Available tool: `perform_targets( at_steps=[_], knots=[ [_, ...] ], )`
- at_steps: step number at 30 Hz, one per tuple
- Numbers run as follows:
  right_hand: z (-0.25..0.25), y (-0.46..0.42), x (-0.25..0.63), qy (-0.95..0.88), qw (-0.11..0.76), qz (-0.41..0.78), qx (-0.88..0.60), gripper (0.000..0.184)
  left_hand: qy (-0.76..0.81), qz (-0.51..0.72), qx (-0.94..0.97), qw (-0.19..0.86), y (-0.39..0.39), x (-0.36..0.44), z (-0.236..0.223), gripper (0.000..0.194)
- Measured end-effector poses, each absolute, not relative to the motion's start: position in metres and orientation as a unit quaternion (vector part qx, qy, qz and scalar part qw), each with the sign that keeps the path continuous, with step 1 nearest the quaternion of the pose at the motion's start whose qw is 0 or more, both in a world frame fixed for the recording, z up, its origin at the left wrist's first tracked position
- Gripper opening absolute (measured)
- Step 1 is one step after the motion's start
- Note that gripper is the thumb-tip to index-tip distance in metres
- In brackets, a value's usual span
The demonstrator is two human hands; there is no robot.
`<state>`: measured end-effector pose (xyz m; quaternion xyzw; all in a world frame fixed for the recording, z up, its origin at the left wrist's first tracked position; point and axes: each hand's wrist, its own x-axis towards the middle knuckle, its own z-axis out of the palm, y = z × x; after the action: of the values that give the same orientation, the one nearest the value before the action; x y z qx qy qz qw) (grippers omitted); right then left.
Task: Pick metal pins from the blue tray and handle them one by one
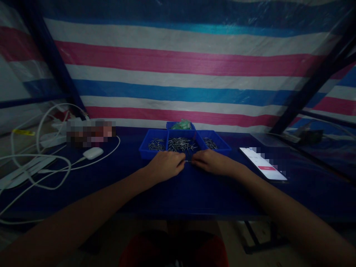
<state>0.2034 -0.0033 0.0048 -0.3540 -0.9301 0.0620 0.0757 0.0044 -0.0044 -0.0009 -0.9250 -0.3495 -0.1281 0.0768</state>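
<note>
My left hand (pixel 167 165) and my right hand (pixel 211 161) rest close together at the front of the blue trays. Between their fingertips runs a thin, light metal pin (pixel 188 161), pinched at both ends; its exact kind is too small to make out. Just behind the hands, the middle blue tray (pixel 198 140) holds a heap of shiny metal pins (pixel 180 144). More pins (pixel 156 144) lie in the left blue tray (pixel 144 145), and others (pixel 210 143) in the right blue tray (pixel 222 145). My fingers hide part of the trays' front edges.
Behind the trays, a blue bin (pixel 168 125) contains a green plastic bag (pixel 181 125). A lit phone (pixel 264 165) lies to the right on the blue table (pixel 178 196). White cables (pixel 68 168) and a white charging case (pixel 93 153) occupy the left. Striped sheeting (pixel 178 66) hangs behind.
</note>
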Motion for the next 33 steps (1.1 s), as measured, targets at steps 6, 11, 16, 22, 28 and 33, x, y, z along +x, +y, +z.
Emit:
perform_targets(
  at_steps=[6,11,16,22,28,33],
  knots=[
    [0.006,-0.004,0.203,-0.933,0.074,0.057,-0.347,0.017,-0.348,-0.128,-0.926,0.07,-0.006,0.004,0.001,0.019],
    [0.007,-0.005,0.203,-0.93,0.073,0.063,-0.355,0.016,-0.349,-0.115,-0.927,0.076,-0.004,0.004,-0.001,0.02],
    [0.008,-0.007,0.201,-0.929,0.079,0.07,-0.355,0.016,-0.357,-0.085,-0.927,0.077,0.0,0.002,-0.007,0.021],
    [0.011,-0.01,0.199,-0.927,0.101,0.086,-0.352,0.016,-0.36,-0.073,-0.928,0.065,0.002,0.001,-0.009,0.021],
    [0.016,-0.015,0.196,-0.926,0.115,0.108,-0.342,0.016,-0.367,-0.074,-0.925,0.067,0.002,0.002,-0.008,0.02],
    [0.016,-0.016,0.196,-0.927,0.114,0.115,-0.339,0.017,-0.37,-0.071,-0.924,0.061,0.003,0.002,-0.007,0.019]
  ],
)
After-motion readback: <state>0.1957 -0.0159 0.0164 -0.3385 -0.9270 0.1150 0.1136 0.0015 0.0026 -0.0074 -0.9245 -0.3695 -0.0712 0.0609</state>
